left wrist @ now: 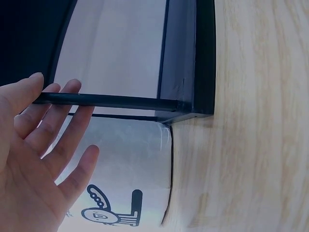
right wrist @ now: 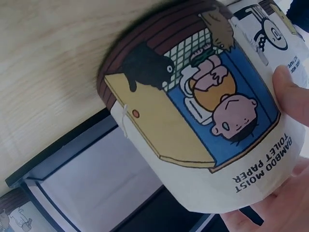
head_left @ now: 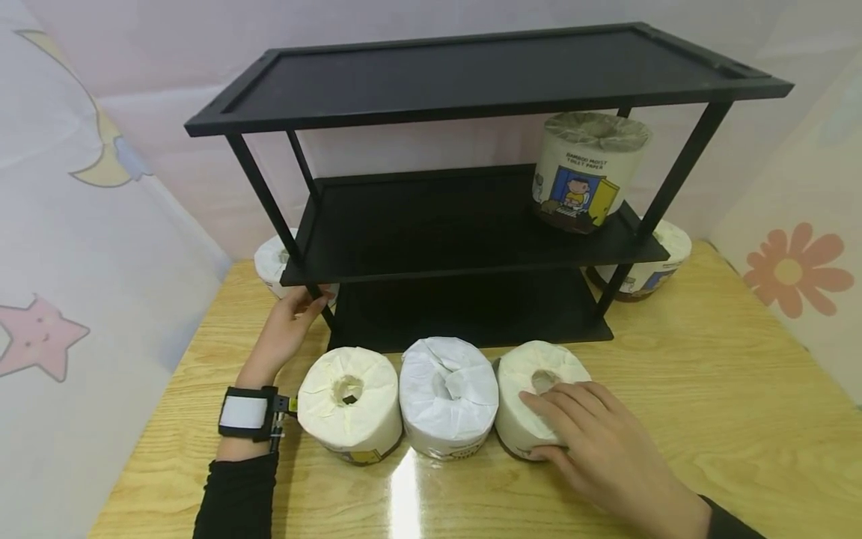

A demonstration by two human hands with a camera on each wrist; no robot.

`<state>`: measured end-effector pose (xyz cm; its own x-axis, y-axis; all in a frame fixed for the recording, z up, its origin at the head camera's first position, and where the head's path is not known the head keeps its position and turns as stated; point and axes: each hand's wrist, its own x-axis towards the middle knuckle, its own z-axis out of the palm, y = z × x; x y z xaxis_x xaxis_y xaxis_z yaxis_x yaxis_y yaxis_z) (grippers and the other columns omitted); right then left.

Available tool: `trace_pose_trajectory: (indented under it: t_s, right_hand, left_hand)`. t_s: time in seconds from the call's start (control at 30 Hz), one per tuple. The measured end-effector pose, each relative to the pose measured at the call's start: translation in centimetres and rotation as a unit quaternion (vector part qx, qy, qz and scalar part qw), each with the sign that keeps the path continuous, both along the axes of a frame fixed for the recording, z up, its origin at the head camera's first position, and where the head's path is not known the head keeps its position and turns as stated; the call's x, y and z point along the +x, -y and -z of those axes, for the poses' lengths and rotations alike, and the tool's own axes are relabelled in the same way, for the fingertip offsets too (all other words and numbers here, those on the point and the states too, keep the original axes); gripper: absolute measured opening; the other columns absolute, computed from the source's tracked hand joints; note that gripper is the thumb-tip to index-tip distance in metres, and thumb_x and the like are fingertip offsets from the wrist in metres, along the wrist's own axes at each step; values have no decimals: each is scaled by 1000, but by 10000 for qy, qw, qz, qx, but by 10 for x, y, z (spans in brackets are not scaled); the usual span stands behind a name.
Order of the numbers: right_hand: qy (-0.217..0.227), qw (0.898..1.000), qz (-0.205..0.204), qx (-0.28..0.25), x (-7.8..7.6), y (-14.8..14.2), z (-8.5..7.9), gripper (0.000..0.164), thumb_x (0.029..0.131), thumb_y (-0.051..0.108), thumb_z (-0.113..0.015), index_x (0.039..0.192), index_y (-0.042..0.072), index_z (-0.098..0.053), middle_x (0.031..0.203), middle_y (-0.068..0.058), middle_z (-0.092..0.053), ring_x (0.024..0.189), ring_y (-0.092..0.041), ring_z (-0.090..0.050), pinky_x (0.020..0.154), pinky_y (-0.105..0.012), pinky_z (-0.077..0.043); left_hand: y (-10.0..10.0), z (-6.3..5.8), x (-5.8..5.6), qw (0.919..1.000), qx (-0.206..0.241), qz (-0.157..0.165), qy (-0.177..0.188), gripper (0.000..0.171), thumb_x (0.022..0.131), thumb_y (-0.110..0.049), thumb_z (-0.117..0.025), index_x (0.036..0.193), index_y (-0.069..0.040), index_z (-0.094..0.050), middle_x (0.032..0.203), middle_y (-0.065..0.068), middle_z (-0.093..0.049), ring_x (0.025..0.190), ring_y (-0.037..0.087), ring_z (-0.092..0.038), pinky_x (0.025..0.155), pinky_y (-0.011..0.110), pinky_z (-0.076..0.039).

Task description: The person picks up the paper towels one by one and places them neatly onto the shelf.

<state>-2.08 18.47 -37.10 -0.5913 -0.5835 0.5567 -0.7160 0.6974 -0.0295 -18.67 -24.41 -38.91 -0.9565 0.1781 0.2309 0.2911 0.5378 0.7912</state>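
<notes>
My left hand (head_left: 286, 333) holds the front left post (left wrist: 125, 102) of a black shelf rack (head_left: 458, 266), low down near its bottom tier. Thumb and fingers lie on opposite sides of that post in the left wrist view. A toilet paper roll (left wrist: 130, 164) stands just behind it. On the table in front of the rack, my right hand (head_left: 599, 442) grips the rightmost of three rolls, a cream-wrapped toilet paper roll (head_left: 518, 415), fingers on its top and thumb on its side. Its printed cartoon (right wrist: 217, 92) faces the right wrist camera.
A white-wrapped roll (head_left: 447, 430) and another cream roll (head_left: 319, 419) stand in a row to the left of the gripped one. One roll (head_left: 589, 168) sits on the rack's middle tier at right. Another roll (head_left: 673, 243) stands behind the rack's right side. Wooden table (head_left: 734, 419) extends rightward.
</notes>
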Motion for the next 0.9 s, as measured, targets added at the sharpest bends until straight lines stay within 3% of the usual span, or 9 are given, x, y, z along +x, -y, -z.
trace_pose_trajectory:
  t_s: [0.13,0.43,0.9]
  right_hand:
    - [-187,9997,-138,-82,-1,-1,-1,53,105,48,-39,125,8,-67,104,-5,-68,99,-28,-62,92,-41,-40]
    - [76,9999,-119,87,-1,-2,-2,55,105,50,-37,128,9,-66,106,-5,-67,103,-28,-60,100,-41,-33]
    - [-450,9987,-81,-241,-5,-1,-14,47,104,46,-42,122,13,-69,103,-9,-68,99,-31,-61,94,-45,-38]
  left_hand:
    - [-1,1,0,10000,19,-2,16,32,105,-27,-50,128,-6,-59,126,15,-61,117,34,-55,98,51,-41]
    - [0,0,0,10000,14,7,29,33,105,-28,-50,129,-6,-59,127,15,-60,118,35,-54,99,52,-41]
    - [1,3,-2,9999,24,-15,137,36,105,-32,-51,130,-7,-59,128,15,-60,119,35,-53,100,53,-40]
